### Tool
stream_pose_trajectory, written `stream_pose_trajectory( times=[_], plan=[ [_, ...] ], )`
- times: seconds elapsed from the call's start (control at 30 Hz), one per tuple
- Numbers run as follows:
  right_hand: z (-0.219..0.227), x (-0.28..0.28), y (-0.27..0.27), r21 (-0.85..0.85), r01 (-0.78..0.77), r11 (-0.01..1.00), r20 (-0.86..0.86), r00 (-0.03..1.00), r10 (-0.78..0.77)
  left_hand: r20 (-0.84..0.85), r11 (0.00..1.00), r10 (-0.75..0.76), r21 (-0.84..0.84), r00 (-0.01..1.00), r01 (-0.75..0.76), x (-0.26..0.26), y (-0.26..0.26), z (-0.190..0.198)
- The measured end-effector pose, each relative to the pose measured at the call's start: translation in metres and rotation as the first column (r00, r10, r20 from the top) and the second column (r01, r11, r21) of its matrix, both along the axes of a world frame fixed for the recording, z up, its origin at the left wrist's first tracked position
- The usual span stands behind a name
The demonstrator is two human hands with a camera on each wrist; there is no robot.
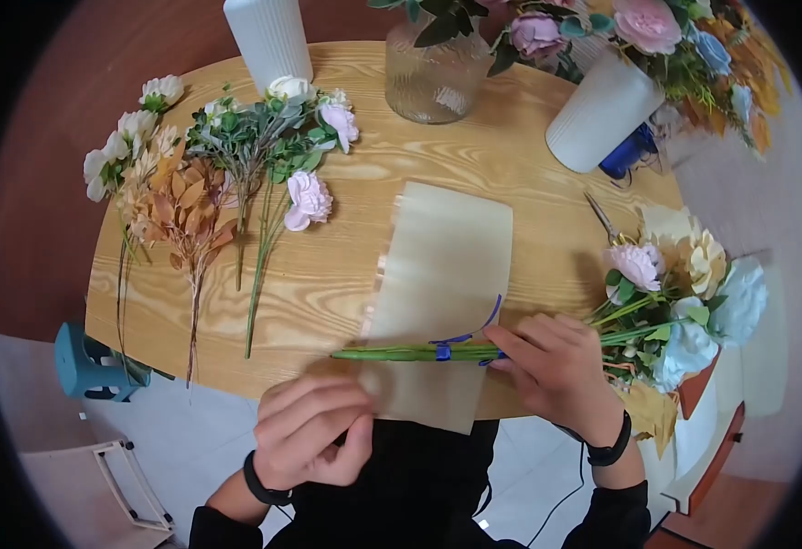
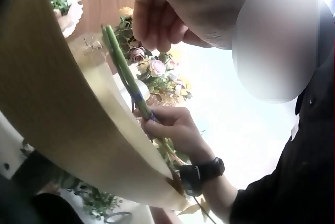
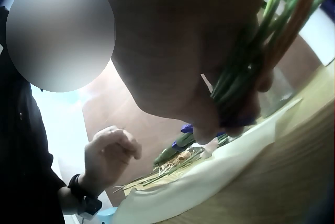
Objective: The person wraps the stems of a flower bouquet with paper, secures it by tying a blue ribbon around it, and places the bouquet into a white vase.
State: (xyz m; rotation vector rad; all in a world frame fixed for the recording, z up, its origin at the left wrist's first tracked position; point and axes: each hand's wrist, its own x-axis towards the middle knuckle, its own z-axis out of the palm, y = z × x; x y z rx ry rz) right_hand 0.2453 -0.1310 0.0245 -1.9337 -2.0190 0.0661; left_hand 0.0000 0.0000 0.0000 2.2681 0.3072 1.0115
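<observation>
Across the paper, green stems tied with blue ribbon are held by the right hand, its fingers curled round them. To the paper's right, their blooms are spread near scissors. By the paper's near left corner, the left hand is seen near the stem ends, its fingers loosely curled, nothing gripped. Beyond the paper, 1 glass vase is set on the surface.

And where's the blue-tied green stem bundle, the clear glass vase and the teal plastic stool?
Blue-tied green stem bundle point(image 1: 396, 353): head view, stems.
Clear glass vase point(image 1: 433, 84): head view, body.
Teal plastic stool point(image 1: 76, 363): head view, left side.
</observation>
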Motion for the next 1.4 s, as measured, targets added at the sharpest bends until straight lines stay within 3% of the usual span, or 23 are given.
stream_pose_trajectory(
  times=[0.17, 0.23, 0.27, 0.33, 0.37, 0.4, 0.47, 0.5, 0.57, 0.9, 0.97, 1.2, 1.3, 1.4],
  plan=[
    [-0.002, -0.001, -0.003, 0.029, 0.003, 1.000, 0.024, 1.000, -0.003, -0.211, 0.993, -0.115, 0.002, 0.971, 0.119, 0.011, 0.043, -0.001],
    [-0.001, 0.000, -0.007, 0.034, -0.001, 0.999, 0.024, 1.000, 0.000, -0.245, 0.933, -0.329, -0.232, 0.912, 0.274, 0.014, 0.060, 0.002],
    [0.000, -0.001, -0.009, 0.006, -0.023, 1.000, 0.025, 0.999, 0.023, -0.243, 0.933, -0.328, -0.232, 0.913, 0.273, 0.019, 0.063, 0.009],
    [0.000, -0.001, -0.008, -0.023, -0.067, 0.998, 0.033, 0.997, 0.067, -0.313, 0.882, -0.384, -0.402, 0.869, 0.245, 0.029, 0.068, 0.025],
    [-0.002, -0.003, -0.008, -0.028, -0.063, 0.998, 0.010, 0.998, 0.063, -0.381, 0.859, -0.466, -0.412, 0.798, 0.305, 0.030, 0.072, 0.022],
    [-0.004, -0.004, -0.008, -0.036, -0.063, 0.997, -0.014, 0.998, 0.063, -0.373, 0.862, -0.451, -0.419, 0.811, 0.287, 0.030, 0.072, 0.017],
    [-0.010, -0.006, -0.010, -0.040, -0.067, 0.997, -0.006, 0.998, 0.067, -0.603, 0.934, -0.350, -0.165, 0.717, 0.317, 0.028, 0.068, 0.006],
    [-0.012, -0.006, -0.010, -0.029, -0.045, 0.999, -0.005, 0.999, 0.045, -0.597, 0.939, -0.341, -0.175, 0.726, 0.297, 0.026, 0.064, 0.002],
    [-0.012, -0.009, -0.011, -0.035, -0.047, 0.998, 0.010, 0.999, 0.047, -0.602, 0.986, -0.126, 0.013, 0.789, 0.167, 0.021, 0.057, -0.005],
    [-0.019, -0.011, -0.010, 0.026, -0.043, 0.999, 0.033, 0.999, 0.043, -0.476, 0.990, -0.139, -0.084, 0.868, 0.113, 0.013, 0.042, -0.005],
    [-0.019, -0.012, -0.011, 0.020, -0.025, 0.999, 0.015, 1.000, 0.025, -0.366, 0.966, -0.259, -0.086, 0.894, 0.245, 0.015, 0.039, 0.008],
    [-0.019, -0.014, -0.008, -0.003, -0.007, 1.000, -0.006, 1.000, 0.007, -0.388, 0.948, -0.270, 0.055, 0.881, 0.315, 0.017, 0.024, -0.016],
    [-0.015, -0.015, -0.005, -0.017, -0.010, 1.000, -0.040, 0.999, 0.009, -0.421, 0.974, -0.218, -0.032, 0.881, 0.226, 0.020, 0.021, -0.014],
    [-0.013, -0.015, -0.006, -0.065, 0.000, 0.998, -0.047, 0.999, -0.003, -0.422, 0.968, -0.248, -0.083, 0.872, 0.236, 0.022, 0.025, -0.014]
  ],
)
